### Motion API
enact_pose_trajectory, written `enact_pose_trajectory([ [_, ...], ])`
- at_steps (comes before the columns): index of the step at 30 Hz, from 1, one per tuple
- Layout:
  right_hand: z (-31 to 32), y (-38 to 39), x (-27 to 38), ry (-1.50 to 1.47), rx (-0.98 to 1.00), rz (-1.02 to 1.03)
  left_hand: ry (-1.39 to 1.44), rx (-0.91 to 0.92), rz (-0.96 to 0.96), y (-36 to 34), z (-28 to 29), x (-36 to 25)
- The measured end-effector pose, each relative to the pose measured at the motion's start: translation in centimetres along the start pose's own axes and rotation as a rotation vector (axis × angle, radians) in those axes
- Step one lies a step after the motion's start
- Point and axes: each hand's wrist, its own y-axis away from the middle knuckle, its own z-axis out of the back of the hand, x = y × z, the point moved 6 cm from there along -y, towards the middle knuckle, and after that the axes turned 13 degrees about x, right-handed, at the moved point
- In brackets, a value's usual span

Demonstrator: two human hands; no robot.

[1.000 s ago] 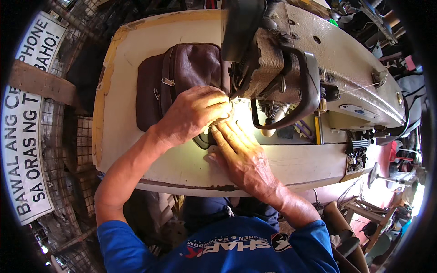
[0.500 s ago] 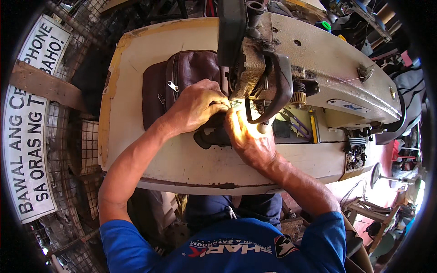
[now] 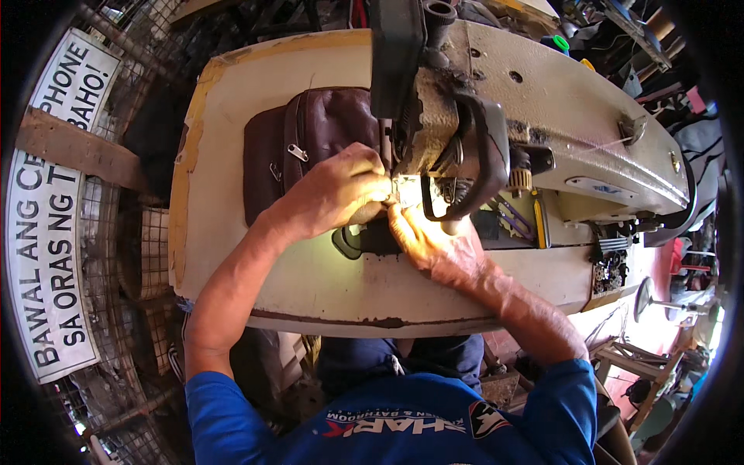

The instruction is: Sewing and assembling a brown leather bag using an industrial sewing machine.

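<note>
My left hand (image 3: 337, 190) has its fingers pinched beside the needle area of the industrial sewing machine (image 3: 558, 124), on something small that I cannot make out. My right hand (image 3: 442, 248), brightly lit, has its fingers drawn together at the same spot, right below the presser area; its fingertips and what they hold are unclear. A dark brown leather bag with zippers (image 3: 263, 147) lies just behind my left hand, left of the machine head. A black curved piece (image 3: 347, 244) shows under my hands on the pale work table (image 3: 209, 132).
A yellow-handled tool (image 3: 540, 221) and purple-handled tool (image 3: 515, 217) lie under the machine arm. Metal parts (image 3: 608, 267) sit at the table's right end. Wire mesh (image 3: 151, 294), a wooden board (image 3: 77, 143) and a white sign (image 3: 54, 279) are at the left. A cluttered workshop surrounds the table.
My right hand has moved up and right toward the needle, its fingers bending from their straighter pose. My left hand stays beside the needle with small shifts. The whole view has shifted slightly.
</note>
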Motion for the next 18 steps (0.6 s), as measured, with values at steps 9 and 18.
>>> enact_pose_trajectory([
  [9, 1.2, -0.4, 1.0, -0.001, -0.022, 0.004, -0.033, -0.104, -0.05, 0.5, 1.5, -2.3],
  [18, 1.6, -0.5, 1.0, -0.025, 0.047, -0.091, -0.254, -0.026, -0.083, 0.5, 0.3, -2.1],
])
